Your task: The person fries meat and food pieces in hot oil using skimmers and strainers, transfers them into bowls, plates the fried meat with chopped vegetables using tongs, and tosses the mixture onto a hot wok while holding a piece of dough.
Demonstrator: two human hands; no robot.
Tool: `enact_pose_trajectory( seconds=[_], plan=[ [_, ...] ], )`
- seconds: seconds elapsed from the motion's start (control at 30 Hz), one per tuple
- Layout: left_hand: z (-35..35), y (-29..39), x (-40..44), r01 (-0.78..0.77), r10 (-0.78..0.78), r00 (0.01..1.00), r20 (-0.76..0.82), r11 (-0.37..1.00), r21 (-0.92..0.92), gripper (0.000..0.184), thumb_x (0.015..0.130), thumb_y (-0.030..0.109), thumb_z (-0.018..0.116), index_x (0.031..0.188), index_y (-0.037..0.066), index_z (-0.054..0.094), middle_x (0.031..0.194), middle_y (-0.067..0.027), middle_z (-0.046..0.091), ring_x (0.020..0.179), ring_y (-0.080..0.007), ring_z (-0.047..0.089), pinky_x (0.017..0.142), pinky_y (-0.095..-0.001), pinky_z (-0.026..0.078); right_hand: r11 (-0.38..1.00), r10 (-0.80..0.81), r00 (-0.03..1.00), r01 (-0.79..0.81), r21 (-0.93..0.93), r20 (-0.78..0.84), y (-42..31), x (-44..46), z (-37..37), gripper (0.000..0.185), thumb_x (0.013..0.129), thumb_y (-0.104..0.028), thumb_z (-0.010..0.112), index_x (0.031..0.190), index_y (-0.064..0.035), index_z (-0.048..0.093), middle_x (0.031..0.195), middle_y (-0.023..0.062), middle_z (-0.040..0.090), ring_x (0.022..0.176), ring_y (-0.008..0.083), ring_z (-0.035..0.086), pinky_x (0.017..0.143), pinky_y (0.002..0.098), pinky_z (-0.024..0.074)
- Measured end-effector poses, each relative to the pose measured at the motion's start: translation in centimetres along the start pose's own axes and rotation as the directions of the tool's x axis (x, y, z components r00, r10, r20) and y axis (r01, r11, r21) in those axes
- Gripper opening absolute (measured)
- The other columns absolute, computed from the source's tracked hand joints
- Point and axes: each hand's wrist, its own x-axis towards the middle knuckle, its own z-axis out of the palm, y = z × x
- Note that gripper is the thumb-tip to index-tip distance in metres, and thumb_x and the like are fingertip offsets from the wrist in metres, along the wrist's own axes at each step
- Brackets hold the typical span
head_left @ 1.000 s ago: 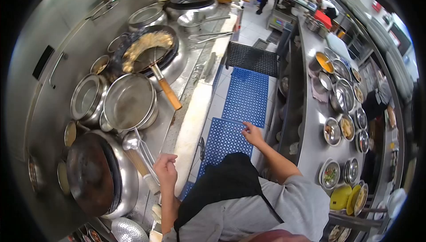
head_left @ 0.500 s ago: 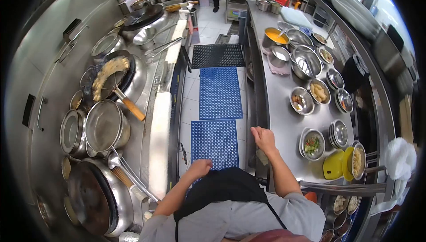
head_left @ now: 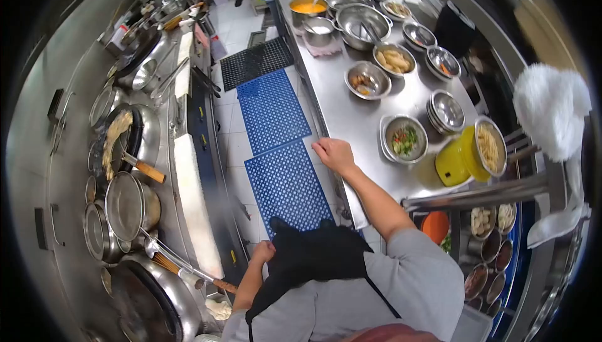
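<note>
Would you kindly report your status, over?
Left hand by apron, right hand by steel counter. Neither visibly holding anything. Bowl of chopped greens nearby on counter.

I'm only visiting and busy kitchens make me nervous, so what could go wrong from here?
Food in the wok might scorch if the heat is on, which I can't tell; neither the left hand nor the right hand is tending it. A foot could catch where the blue mats meet. The wooden handle ends near the left forearm in this view, so a swing might knock it.
</note>
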Motion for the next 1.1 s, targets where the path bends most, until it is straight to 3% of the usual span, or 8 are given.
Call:
enact_pose_trajectory(
  seconds=[0.17,0.27,0.4,0.5,0.63,0.8,0.87,1.1],
  plan=[
    [2.1,-3.5,-1.5,0.069,-0.071,0.997,-0.013,0.991,-0.112,0.013,0.075,0.009,0.058,0.078,0.010,0.071,0.083,-0.0168,0.071,0.086,-0.0325,0.069,0.080,-0.0404,0.052,0.999,-0.038,0.999,0.038,0.014,-0.027,0.5,-0.4,0.4,0.031,0.090,-0.032,0.061,0.072,-0.0074,0.063,0.068,0.0129,0.064,0.063,0.0332,0.064,0.059,0.0444,0.0504],
    [4.1,-3.1,-4.0,0.099,-0.134,0.972,-0.190,0.978,-0.185,0.012,0.076,0.008,0.056,0.079,0.009,0.068,0.083,-0.0186,0.070,0.086,-0.0341,0.068,0.079,-0.0408,0.051,1.000,-0.020,1.000,0.020,0.020,-0.014,1.0,-0.4,0.8,0.031,0.090,-0.033,0.061,0.073,-0.0075,0.062,0.068,0.0129,0.065,0.064,0.0329,0.065,0.060,0.0451,0.0506],
    [5.0,-5.7,-3.5,0.088,-0.124,0.977,-0.172,0.975,-0.202,0.015,0.082,0.011,0.053,0.081,0.006,0.067,0.082,-0.0196,0.069,0.085,-0.0345,0.068,0.077,-0.0413,0.050,1.000,-0.024,1.000,0.024,0.011,-0.004,1.1,-0.4,0.8,0.030,0.090,-0.033,0.060,0.074,-0.0080,0.063,0.068,0.0129,0.065,0.064,0.0325,0.065,0.060,0.0446,0.0514],
    [4.3,-6.0,-3.5,0.116,-0.158,0.983,-0.096,0.932,-0.344,0.018,0.084,0.015,0.053,0.084,0.006,0.069,0.081,-0.0197,0.069,0.085,-0.0337,0.068,0.077,-0.0411,0.050,1.000,-0.009,1.000,0.010,0.020,-0.005,1.1,-0.5,0.9,0.029,0.090,-0.033,0.060,0.075,-0.0082,0.064,0.069,0.0130,0.066,0.065,0.0323,0.066,0.061,0.0446,0.0518],
    [3.3,-2.6,-5.1,0.073,-0.105,0.974,-0.202,0.984,-0.160,0.017,0.082,0.015,0.059,0.087,0.005,0.071,0.083,-0.0193,0.070,0.087,-0.0330,0.069,0.078,-0.0414,0.052,0.999,-0.005,1.000,0.005,0.037,-0.023,0.9,-0.4,0.9,0.029,0.090,-0.033,0.060,0.075,-0.0082,0.064,0.072,0.0123,0.067,0.067,0.0320,0.066,0.062,0.0441,0.0519],
    [3.5,-1.1,-4.9,-0.056,0.050,0.924,-0.378,0.998,-0.005,0.019,0.071,0.006,0.063,0.090,0.005,0.068,0.089,-0.0207,0.067,0.091,-0.0394,0.064,0.081,-0.0483,0.050,0.996,0.012,1.000,-0.010,0.087,-0.020,0.8,-0.6,0.4,0.025,0.088,-0.032,0.062,0.078,-0.0091,0.069,0.078,0.0105,0.069,0.071,0.0324,0.066,0.063,0.0423,0.0510],
    [3.6,-1.1,-4.8,-0.036,0.034,0.918,-0.395,0.999,0.001,0.019,0.070,0.005,0.063,0.089,0.005,0.068,0.095,-0.0235,0.065,0.096,-0.0407,0.062,0.085,-0.0482,0.050,0.994,0.001,0.998,0.005,0.110,-0.056,1.7,-0.7,1.9,0.019,0.088,-0.027,0.063,0.082,-0.0105,0.071,0.076,0.0120,0.068,0.070,0.0312,0.066,0.063,0.0411,0.0509],
    [3.3,-0.2,-5.2,0.069,-0.066,0.949,-0.307,0.998,-0.001,0.019,0.073,0.006,0.064,0.090,0.012,0.068,0.109,-0.0215,0.058,0.101,-0.0398,0.061,0.087,-0.0445,0.051,0.999,-0.038,0.999,0.038,-0.003,-0.014,0.3,-0.1,1.0,0.023,0.091,-0.032,0.063,0.084,-0.0107,0.070,0.075,0.0127,0.068,0.069,0.0332,0.065,0.062,0.0427,0.0491]
  ],
)
